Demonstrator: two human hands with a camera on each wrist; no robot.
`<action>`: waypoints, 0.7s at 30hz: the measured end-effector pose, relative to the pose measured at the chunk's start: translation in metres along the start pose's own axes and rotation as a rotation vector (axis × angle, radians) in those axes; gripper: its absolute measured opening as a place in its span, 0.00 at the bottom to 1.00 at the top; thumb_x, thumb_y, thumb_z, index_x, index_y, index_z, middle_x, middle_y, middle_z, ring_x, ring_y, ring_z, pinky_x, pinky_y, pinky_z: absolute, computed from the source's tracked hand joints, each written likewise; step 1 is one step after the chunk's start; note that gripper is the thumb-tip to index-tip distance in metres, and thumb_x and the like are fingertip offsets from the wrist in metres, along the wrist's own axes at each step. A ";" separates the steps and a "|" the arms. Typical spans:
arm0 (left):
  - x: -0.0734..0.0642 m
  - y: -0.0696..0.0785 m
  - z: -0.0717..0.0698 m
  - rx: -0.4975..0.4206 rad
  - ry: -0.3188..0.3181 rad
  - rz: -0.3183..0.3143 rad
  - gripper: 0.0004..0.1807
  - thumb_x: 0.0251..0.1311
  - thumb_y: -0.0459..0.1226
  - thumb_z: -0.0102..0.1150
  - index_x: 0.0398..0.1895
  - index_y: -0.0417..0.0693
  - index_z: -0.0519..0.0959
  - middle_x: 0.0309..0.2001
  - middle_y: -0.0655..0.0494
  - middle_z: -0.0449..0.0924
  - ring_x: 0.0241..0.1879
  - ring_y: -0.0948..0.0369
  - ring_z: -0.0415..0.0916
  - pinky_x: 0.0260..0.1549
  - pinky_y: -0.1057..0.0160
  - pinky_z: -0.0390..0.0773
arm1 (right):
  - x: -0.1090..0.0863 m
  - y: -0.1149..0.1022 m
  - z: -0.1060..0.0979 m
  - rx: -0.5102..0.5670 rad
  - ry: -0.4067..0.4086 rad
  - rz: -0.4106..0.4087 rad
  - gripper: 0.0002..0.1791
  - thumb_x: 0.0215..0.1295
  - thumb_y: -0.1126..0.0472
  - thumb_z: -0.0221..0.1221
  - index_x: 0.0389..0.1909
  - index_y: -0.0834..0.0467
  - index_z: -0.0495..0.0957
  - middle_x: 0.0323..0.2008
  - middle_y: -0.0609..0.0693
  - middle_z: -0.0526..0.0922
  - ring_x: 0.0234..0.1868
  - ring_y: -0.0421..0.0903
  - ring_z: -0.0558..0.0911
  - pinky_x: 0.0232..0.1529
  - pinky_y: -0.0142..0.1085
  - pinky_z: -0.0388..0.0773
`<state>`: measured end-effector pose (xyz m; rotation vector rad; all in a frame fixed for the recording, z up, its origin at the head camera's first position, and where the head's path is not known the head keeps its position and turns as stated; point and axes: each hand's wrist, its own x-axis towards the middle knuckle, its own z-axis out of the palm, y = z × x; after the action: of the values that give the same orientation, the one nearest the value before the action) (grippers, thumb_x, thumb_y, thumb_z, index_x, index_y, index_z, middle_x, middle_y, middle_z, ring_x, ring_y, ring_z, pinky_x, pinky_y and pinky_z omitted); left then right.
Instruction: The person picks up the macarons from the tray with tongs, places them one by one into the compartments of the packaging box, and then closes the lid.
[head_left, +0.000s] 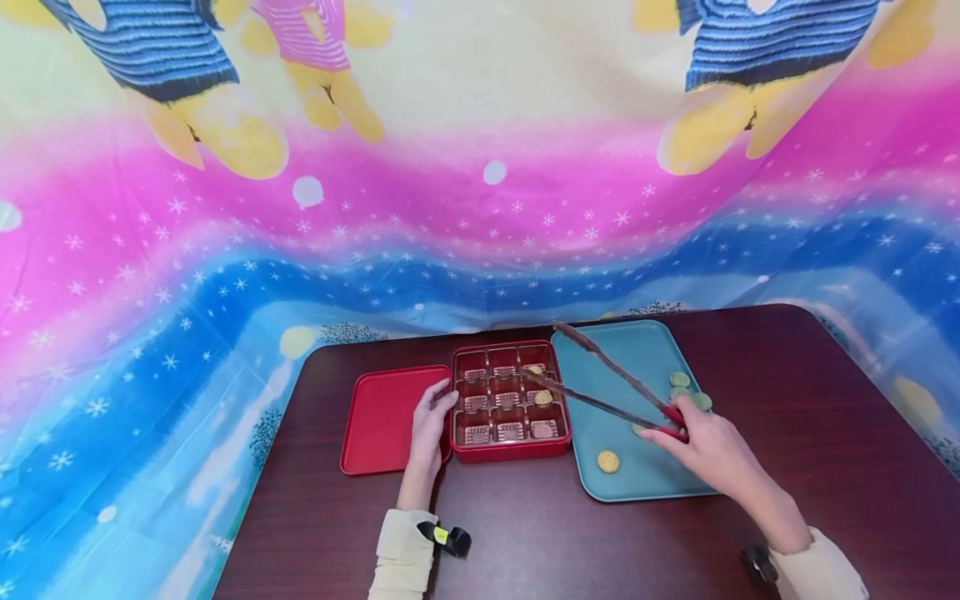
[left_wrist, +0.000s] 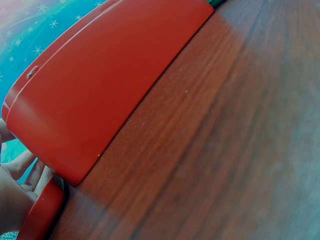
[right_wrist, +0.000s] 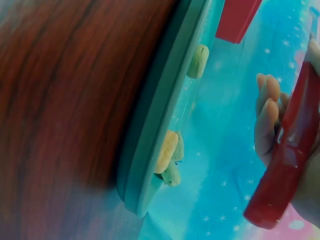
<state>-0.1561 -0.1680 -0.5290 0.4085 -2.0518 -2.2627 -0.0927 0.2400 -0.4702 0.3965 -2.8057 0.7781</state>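
Observation:
In the head view my right hand [head_left: 708, 446] holds the red-handled end of metal tongs [head_left: 607, 408], whose arms are spread apart. One tip lies over the right column of a red box [head_left: 510, 452]; the other extends over the far left corner of a teal tray [head_left: 622, 487]. Yellow cookies [head_left: 543, 398] sit in the box's upper and middle right compartments. Against the box's left side rests my left hand [head_left: 429, 425], fingers extended along it. The right wrist view shows the red tong handle [right_wrist: 285, 160] in my palm.
A yellow cookie [head_left: 608, 462] lies near the tray's front left. Several green cookies [head_left: 679, 379] are at its right side, partly behind my right hand. Left of the box lies a flat red lid [head_left: 382, 417] on the dark wooden table [head_left: 300, 517]. A patterned cloth [head_left: 450, 208] hangs behind.

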 end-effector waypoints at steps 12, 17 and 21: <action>0.000 -0.002 0.001 0.007 -0.003 0.005 0.26 0.72 0.40 0.62 0.70 0.41 0.74 0.62 0.43 0.76 0.59 0.52 0.74 0.57 0.57 0.75 | 0.007 0.014 -0.001 0.003 0.053 -0.031 0.21 0.62 0.63 0.72 0.50 0.66 0.75 0.25 0.46 0.72 0.23 0.41 0.69 0.23 0.36 0.68; 0.000 -0.001 0.001 0.003 -0.003 0.003 0.27 0.72 0.41 0.61 0.71 0.42 0.73 0.63 0.43 0.75 0.59 0.52 0.73 0.56 0.58 0.75 | 0.009 0.020 -0.001 0.054 0.108 -0.095 0.10 0.66 0.70 0.67 0.37 0.59 0.73 0.21 0.40 0.66 0.19 0.34 0.65 0.20 0.33 0.66; -0.001 -0.001 0.000 0.015 0.001 0.008 0.27 0.73 0.41 0.60 0.71 0.41 0.73 0.63 0.43 0.75 0.59 0.52 0.72 0.57 0.57 0.75 | 0.008 0.024 -0.001 0.077 0.157 -0.111 0.14 0.67 0.71 0.65 0.32 0.55 0.70 0.19 0.37 0.66 0.17 0.31 0.65 0.19 0.32 0.66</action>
<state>-0.1555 -0.1673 -0.5299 0.4025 -2.0678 -2.2431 -0.1078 0.2587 -0.4782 0.4779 -2.5915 0.8550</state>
